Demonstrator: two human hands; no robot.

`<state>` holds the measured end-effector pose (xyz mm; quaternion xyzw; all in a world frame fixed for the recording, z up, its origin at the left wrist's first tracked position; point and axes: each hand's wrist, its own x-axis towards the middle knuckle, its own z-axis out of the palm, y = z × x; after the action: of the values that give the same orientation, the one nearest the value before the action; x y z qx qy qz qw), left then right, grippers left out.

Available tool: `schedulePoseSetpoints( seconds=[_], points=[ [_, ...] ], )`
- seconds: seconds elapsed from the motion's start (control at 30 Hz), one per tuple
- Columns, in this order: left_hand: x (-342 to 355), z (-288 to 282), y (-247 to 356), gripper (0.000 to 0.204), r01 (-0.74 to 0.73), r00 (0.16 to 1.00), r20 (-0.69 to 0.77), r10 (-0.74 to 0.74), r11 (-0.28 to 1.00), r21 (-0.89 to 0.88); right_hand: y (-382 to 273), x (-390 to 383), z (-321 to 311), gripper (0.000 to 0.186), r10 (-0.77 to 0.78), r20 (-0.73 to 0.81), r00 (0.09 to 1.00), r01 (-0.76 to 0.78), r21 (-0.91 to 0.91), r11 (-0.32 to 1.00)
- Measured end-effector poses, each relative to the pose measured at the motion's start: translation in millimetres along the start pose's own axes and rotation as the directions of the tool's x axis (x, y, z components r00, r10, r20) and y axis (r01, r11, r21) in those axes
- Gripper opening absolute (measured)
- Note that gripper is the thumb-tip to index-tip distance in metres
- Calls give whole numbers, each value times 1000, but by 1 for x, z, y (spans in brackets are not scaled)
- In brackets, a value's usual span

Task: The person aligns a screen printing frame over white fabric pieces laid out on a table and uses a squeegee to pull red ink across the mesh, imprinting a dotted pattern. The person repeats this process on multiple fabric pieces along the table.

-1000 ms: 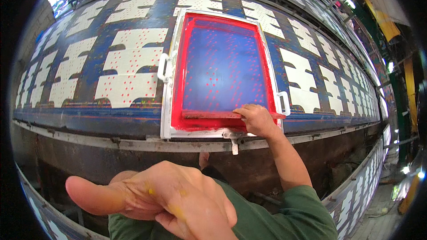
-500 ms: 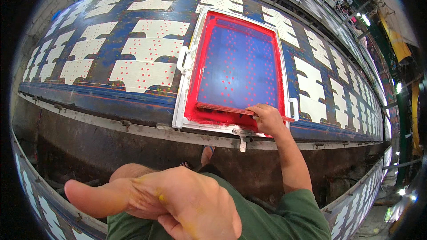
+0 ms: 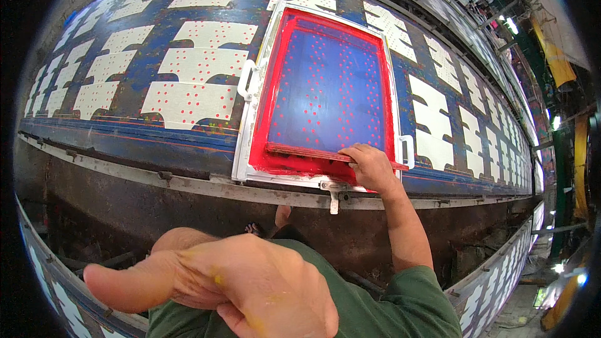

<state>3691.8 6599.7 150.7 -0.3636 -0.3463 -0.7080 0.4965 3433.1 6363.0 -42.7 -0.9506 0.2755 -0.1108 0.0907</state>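
My right hand (image 3: 370, 168) is closed around the red-stained bar of a squeegee (image 3: 300, 151), which lies across the near end of a printing screen (image 3: 322, 94). The screen has a white frame, red ink along its inner border and a blue mesh with red dots. Large and close in the foreground, my left hand (image 3: 250, 281) is raised with its thumb stretched out to the left. Its other fingers bend downward, partly cut off by the lower edge, and nothing shows in it. Yellow stains mark its skin.
White cut fabric pieces (image 3: 199, 75) lie in rows on the long blue-stained table; those left of the screen bear red dots. The nearest piece on the right (image 3: 429, 119) looks plain. A metal rail (image 3: 125, 166) edges the table, and a metal bracket (image 3: 333, 200) sits at the frame's near side.
The whole view has shifted slightly, so the screen and table appear a little further left. My right hand keeps its grip on the squeegee at the near end; my left hand stays raised.
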Motion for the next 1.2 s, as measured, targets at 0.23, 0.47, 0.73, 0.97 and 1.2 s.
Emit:
schedulePoseSetpoints(
  seconds=[0.23, 0.47, 0.73, 0.97, 1.2],
  points=[
    [-49, -109, 77, 90, 27, 807, -367, 463, 591, 806, -9, -1, -1, 36, 6, 23, 1000, -7, 23, 1000],
    [-149, -288, 169, 34, 851, 517, -35, 855, -510, 126, 32, 58, -34, 27, 119, 467, 876, -189, 106, 976],
    [-182, -332, 157, 38, 955, 278, -149, 949, -257, 149, 134, 194, -37, 29, 173, 221, 960, -188, 48, 981],
    [-166, -330, 144, 39, 978, 205, -127, 970, -200, 53, 234, 318, -10, 32, 164, 39, 986, -162, -51, 985],
    [-176, -332, 147, 40, 987, 146, -166, 975, -132, 93, 292, 373, 2, 34, 135, 25, 990, -134, -45, 990]
  ],
)
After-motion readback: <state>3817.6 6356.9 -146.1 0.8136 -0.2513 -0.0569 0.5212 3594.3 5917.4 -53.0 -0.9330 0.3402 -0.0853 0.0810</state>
